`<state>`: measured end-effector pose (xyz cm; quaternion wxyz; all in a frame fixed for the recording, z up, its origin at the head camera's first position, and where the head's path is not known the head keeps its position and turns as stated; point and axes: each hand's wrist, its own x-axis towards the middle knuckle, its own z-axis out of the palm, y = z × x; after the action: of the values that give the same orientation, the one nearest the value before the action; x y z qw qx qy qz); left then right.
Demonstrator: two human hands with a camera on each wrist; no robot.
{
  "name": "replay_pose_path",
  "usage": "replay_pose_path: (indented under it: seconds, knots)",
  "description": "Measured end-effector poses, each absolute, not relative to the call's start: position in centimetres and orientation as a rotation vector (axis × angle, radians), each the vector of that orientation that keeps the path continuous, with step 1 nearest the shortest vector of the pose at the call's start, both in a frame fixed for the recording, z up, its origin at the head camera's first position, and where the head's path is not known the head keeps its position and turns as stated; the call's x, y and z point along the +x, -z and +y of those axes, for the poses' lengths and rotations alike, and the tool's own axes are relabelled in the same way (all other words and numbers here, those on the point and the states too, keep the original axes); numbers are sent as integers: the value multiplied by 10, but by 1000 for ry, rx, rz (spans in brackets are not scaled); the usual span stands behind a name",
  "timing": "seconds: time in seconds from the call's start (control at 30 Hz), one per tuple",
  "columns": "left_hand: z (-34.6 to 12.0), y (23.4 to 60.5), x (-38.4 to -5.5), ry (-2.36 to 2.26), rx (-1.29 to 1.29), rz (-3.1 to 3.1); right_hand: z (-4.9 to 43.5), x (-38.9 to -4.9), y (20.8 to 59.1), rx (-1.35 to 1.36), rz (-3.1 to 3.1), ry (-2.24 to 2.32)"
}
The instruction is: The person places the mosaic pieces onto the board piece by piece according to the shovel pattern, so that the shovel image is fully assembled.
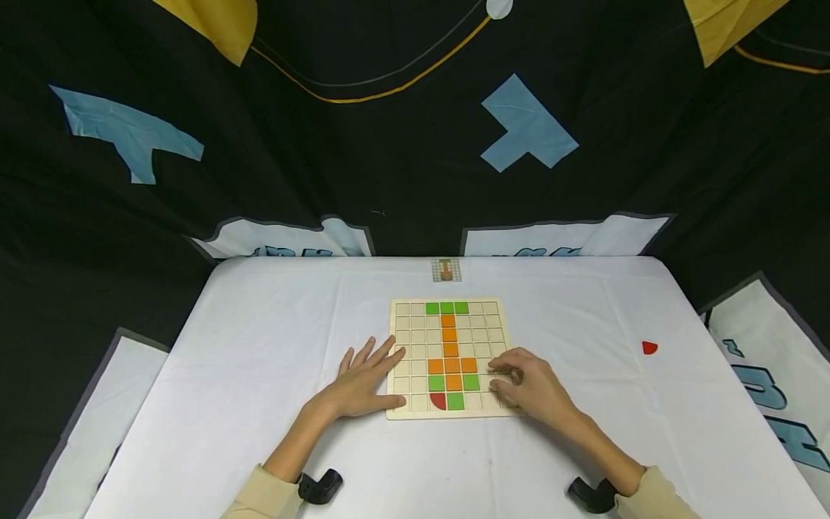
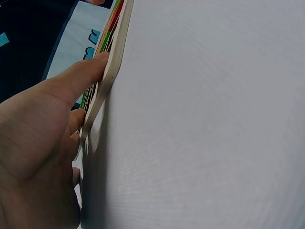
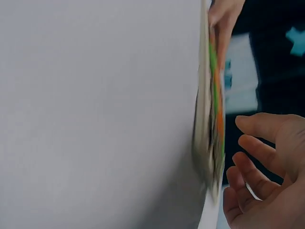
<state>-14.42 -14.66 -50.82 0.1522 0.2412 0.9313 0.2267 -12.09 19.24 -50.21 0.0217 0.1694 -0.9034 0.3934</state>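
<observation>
A square wooden grid board (image 1: 447, 415) lies on the table, holding green square tiles (image 1: 447, 308), a column of orange tiles (image 1: 449, 335) with one more on each side low down, and a red quarter-circle tile (image 1: 438, 401) in the bottom row. My left hand (image 1: 355, 389), fingers spread, rests on the board's left edge; the left wrist view shows its thumb (image 2: 90, 69) against the rim. Over the right edge hovers my right hand (image 1: 534, 386), fingers loosely bent. Nothing shows between its thumb and fingertips (image 3: 242, 121) in the right wrist view.
Off to the right on the white tablecloth (image 1: 272, 310) lies another red quarter-circle tile (image 1: 650, 348). Behind the board, near the table's far edge, is a small card (image 1: 446, 270) with a gridded picture. A black decorated curtain (image 1: 415, 173) hangs beyond the table.
</observation>
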Motion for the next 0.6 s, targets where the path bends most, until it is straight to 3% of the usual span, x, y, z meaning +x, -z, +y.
replay_pose_path:
  seconds: [0.6]
  knots:
    - [-146,508,-145,-651,689,2670,337,-129,495,115,-2750,-1022]
